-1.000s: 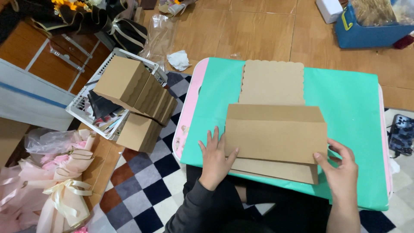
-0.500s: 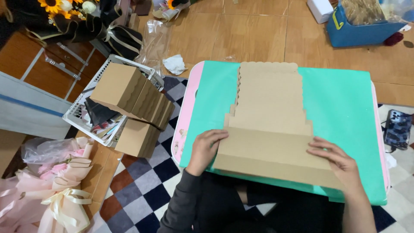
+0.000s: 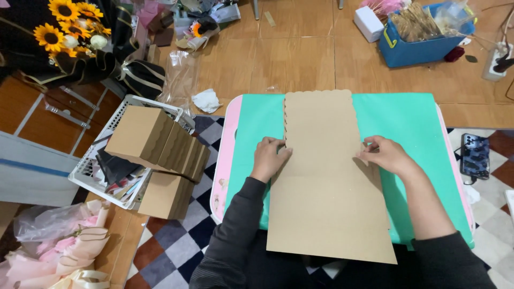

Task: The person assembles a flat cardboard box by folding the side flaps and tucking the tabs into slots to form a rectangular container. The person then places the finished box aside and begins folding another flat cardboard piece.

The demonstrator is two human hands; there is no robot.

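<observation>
Comparing, head view: flat now, where half a second ago the cardboard sheet (image 3: 329, 176) still showed stepped, folded layers and a second ago lay doubled into a short block near the body.
Meaning of the change: unfolding looks finished; sheet spread to full length, ready for pressing or creasing, as a judgement only.
Cardboard sheet, place: lying on the green desk (image 3: 412, 115), scalloped end away from the body, plain wide end hanging over the near edge above the lap.
Left hand (image 3: 270, 158): resting on the sheet's left edge at the step where it widens, fingers (image 3: 279, 144) curled loosely and pressing down, gripping nothing.
Right hand (image 3: 386, 155): at the sheet's right edge at the same step, fingers (image 3: 369, 150) bent and seeming to pinch the edge; a true grip not certain.
Left of the desk: white basket (image 3: 88, 176) on the checkered floor (image 3: 206, 214), with a row of folded cardboard boxes (image 3: 158, 144) leaning on it.
Further off: sunflowers (image 3: 61, 27) top left, blue bin (image 3: 423, 45) top right, phone (image 3: 475, 155) just right of the desk, pink wrapping (image 3: 64, 251) bottom left.
</observation>
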